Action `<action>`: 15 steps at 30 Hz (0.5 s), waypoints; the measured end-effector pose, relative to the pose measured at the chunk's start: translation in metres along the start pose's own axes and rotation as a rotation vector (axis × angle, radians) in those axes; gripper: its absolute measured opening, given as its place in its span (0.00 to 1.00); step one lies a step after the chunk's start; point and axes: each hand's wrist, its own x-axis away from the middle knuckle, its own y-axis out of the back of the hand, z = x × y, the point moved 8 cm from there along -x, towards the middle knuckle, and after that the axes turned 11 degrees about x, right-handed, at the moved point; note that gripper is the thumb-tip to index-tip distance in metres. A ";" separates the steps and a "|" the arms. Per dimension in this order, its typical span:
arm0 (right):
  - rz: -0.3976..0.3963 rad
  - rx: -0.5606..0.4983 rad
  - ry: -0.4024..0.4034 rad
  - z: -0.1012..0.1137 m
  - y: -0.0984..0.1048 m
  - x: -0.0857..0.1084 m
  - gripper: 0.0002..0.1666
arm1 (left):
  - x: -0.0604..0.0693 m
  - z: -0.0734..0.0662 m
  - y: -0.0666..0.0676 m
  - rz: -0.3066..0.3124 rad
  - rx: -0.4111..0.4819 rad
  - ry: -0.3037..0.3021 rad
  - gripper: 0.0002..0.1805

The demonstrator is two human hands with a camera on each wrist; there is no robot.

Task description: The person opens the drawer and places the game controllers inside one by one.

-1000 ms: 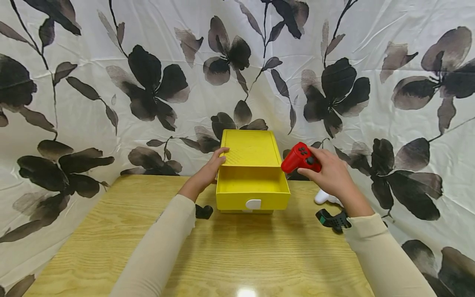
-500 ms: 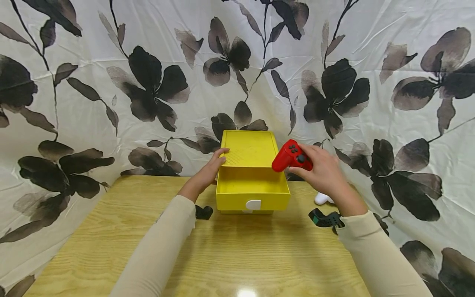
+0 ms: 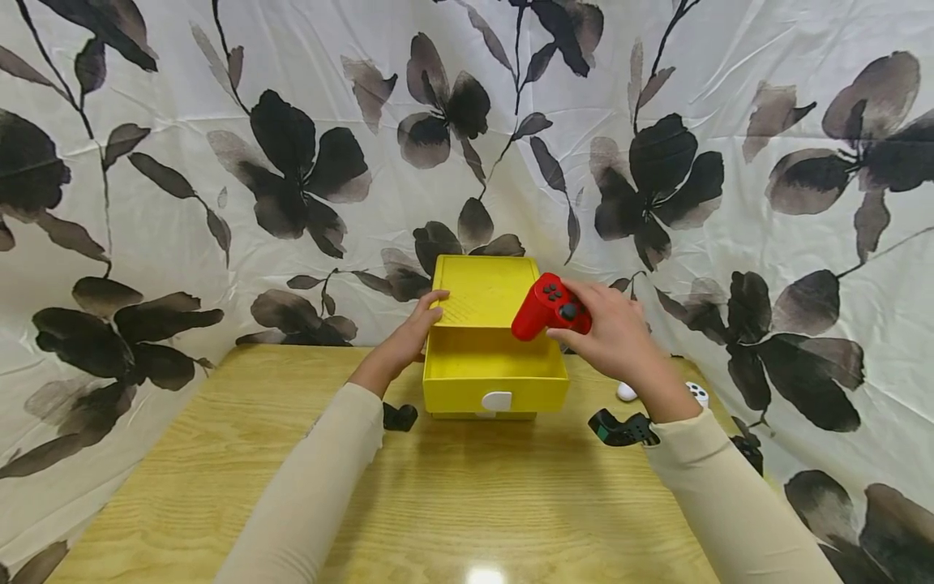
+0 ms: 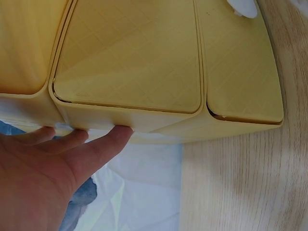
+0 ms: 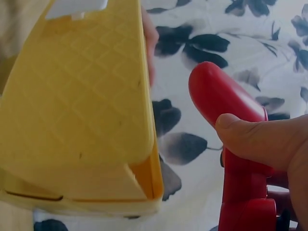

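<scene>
Although a drawer [image 3: 452,395] of the yellow box [image 3: 477,284] stands open, the red controller [image 3: 543,307] is not yet inside (head). Left wrist: the left hand [image 4: 45,168], fingers extended, touches the box. Right wrist: the right hand [image 5: 284,142] grips the controller outside.

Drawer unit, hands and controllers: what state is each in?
Top drawer: pulled open
Middle drawer: pushed in
Bottom drawer: pushed in
Red game controller: held aloft
Right hand: gripping the red game controller
Left hand: touching the side of the drawer unit
White game controller: on the table, partly hidden
</scene>
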 end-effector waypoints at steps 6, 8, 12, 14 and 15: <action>0.002 -0.024 0.004 0.011 -0.002 -0.004 0.41 | -0.002 0.003 0.002 -0.012 -0.010 -0.007 0.26; -0.005 -0.035 0.010 0.015 -0.002 -0.006 0.40 | -0.001 0.002 0.002 -0.014 -0.013 -0.006 0.25; -0.034 -0.046 0.029 0.024 -0.001 -0.009 0.39 | -0.001 0.002 0.002 -0.014 -0.014 -0.006 0.25; -0.042 -0.049 0.038 0.028 -0.001 -0.010 0.40 | -0.002 0.002 0.003 -0.010 -0.010 -0.008 0.26; -0.044 -0.047 0.041 0.030 -0.001 -0.010 0.40 | -0.002 0.002 0.003 -0.009 -0.008 -0.006 0.26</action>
